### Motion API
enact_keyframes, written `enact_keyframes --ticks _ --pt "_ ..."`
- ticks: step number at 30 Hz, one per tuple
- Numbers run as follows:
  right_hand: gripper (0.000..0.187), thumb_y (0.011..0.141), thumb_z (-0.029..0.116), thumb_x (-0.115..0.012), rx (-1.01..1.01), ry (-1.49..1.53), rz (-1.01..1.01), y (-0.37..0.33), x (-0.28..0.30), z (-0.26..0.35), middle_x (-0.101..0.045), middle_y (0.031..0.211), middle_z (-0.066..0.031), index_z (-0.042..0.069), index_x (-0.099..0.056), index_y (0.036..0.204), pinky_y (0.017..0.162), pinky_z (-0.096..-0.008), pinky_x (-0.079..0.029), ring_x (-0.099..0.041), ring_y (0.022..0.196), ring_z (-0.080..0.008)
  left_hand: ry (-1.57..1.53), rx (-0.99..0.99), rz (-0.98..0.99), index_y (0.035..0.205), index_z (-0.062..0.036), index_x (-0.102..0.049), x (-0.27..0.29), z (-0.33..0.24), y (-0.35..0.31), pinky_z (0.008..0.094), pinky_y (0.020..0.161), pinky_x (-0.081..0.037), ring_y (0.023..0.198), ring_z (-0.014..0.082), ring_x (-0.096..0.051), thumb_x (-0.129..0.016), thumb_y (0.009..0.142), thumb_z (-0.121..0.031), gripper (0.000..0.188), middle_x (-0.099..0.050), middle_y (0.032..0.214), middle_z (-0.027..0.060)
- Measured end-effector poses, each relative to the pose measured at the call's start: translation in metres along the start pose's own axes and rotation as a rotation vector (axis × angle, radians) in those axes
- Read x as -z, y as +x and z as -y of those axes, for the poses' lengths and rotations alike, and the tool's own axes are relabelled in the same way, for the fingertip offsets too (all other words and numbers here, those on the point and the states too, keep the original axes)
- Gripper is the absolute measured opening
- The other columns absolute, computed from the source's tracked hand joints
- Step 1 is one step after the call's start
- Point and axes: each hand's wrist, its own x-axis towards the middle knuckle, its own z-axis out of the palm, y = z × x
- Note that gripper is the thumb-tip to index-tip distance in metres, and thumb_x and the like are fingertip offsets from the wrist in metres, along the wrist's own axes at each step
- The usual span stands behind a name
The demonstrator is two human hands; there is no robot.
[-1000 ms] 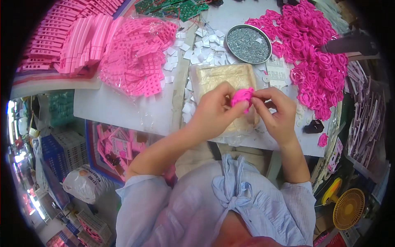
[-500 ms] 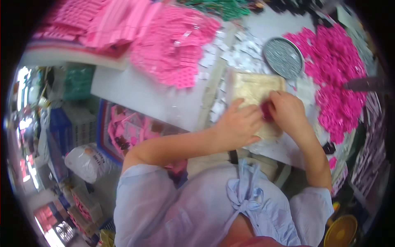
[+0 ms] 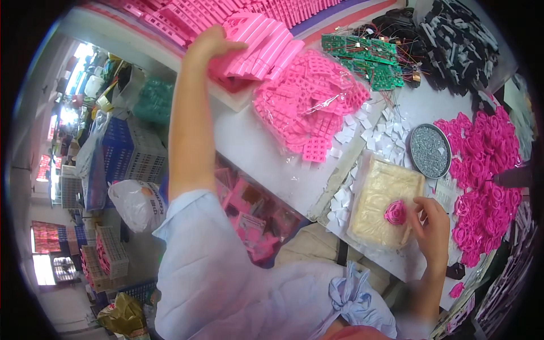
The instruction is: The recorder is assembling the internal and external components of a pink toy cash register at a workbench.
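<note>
My left hand (image 3: 211, 42) is stretched out to the far left, its thumb side lying against a stack of curved pink plastic casings (image 3: 258, 45). It appears closed on the edge of one casing, with some fingers hidden behind it. On the right, my right hand (image 3: 430, 224) hovers by the edge of a cream-coloured, plastic-wrapped pad (image 3: 377, 187), thumb and forefinger apart and nothing between them. Beside those fingers, a small magenta coil (image 3: 395, 212) rests on the pad. A round tin of small grey metal pieces (image 3: 429, 151) stands just beyond the pad.
A clear bag of pink keypads (image 3: 311, 102) lies mid-table, with green circuit boards (image 3: 374, 56) behind. Magenta coils (image 3: 487, 181) are heaped at right, near a dark tool tip (image 3: 510, 177). White squares (image 3: 385, 131) are scattered around. A bin of pink parts (image 3: 255, 209) sits below the table edge.
My left hand has left the pad and reached far left to the pink casings. My right hand has let go of the magenta coil, which now lies on the pad. The view has shifted.
</note>
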Motion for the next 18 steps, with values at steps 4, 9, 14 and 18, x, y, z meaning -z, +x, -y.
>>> enact_keyframes --ticks 4,9,14,18 --pt "0.026 0.079 0.001 -0.073 0.023 0.006 -0.092 -0.005 0.008 0.006 -0.062 0.081 -0.0085 0.002 -0.067 0.104 0.06 -0.0319 -0.047 -0.058 0.066 -0.0214 -0.293 0.024 -0.292 0.123 0.0014 -0.062 -0.004 0.027 0.004 0.0381 0.087 -0.053 0.102 0.0291 -0.066 -0.087 0.069 -0.055 0.083 -0.068 0.111 0.0194" --pt "0.041 0.082 0.002 -0.074 0.048 0.475 -0.282 -0.01 0.006 0.024 -0.066 0.105 -0.0102 -0.001 -0.064 0.121 0.068 -0.0287 -0.051 -0.061 0.078 -0.0159 -0.664 -0.373 -0.635 0.118 0.0016 -0.06 -0.014 -0.134 -0.109 0.0329 0.084 -0.049 0.09 0.0216 -0.06 -0.089 0.076 -0.026 0.058 -0.065 0.101 0.0116" --pt "0.057 0.093 0.02 -0.07 0.051 1.148 -0.05 -0.018 -0.02 0.044 -0.065 0.112 -0.0052 0.002 -0.047 0.141 0.083 -0.0261 -0.05 -0.061 0.094 -0.0096 -0.631 -0.986 -0.049 0.124 -0.0003 -0.057 -0.067 -0.23 -0.286 0.0375 0.08 -0.046 0.091 0.0249 -0.055 -0.085 0.069 -0.006 0.062 -0.057 0.105 0.0126" --pt "0.036 0.1 0.022 -0.059 -0.066 1.227 0.04 -0.056 0.006 0.009 -0.067 0.104 -0.0025 0.0 -0.058 0.129 0.083 -0.0256 -0.051 -0.06 0.096 -0.0073 -0.832 -0.823 -0.047 0.15 -0.0016 -0.035 -0.087 -0.246 -0.303 0.0389 0.092 -0.047 0.103 0.0254 -0.058 -0.074 0.08 -0.004 0.08 -0.057 0.126 0.0147"
